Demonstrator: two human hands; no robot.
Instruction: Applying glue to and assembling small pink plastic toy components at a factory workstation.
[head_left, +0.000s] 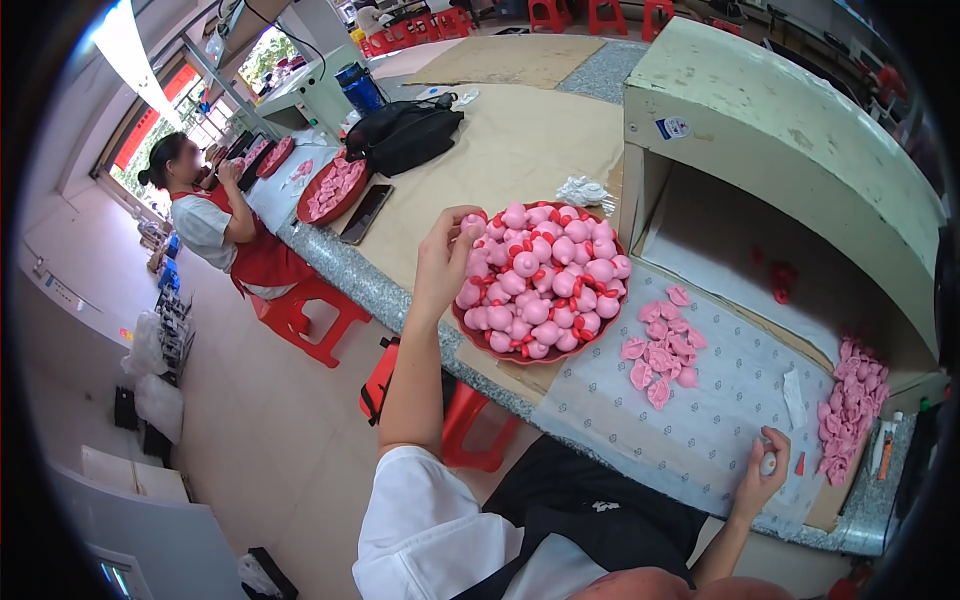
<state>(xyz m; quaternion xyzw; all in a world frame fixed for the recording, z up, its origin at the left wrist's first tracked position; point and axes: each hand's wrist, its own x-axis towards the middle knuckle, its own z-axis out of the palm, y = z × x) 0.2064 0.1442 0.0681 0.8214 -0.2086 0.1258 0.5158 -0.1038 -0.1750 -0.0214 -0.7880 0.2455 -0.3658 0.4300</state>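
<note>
My left hand point(446, 250) is at the left rim of a red basket point(540, 354). Its fingers are closed around a pink round piece point(474, 222) with a red part beside it. Similar pink round pieces point(527, 264) with small red parts heap the basket. Farther right, near the front edge of the table, my right hand point(764, 474) curls around a small whitish object with a rounded end point(768, 463); most of it is hidden by the fingers. A small red cone-shaped piece point(800, 464) lies beside that hand. Loose pink pieces point(661, 345) lie between the basket and my right hand.
A pale green arched cover point(770, 130) stands at the back right. More pink pieces point(852, 405) are piled at its foot, near small tubes point(883, 450). Farther left are a phone point(367, 214), a black bag point(405, 132) and another basket point(310, 212). A person in a red apron point(262, 245) sits beyond.
</note>
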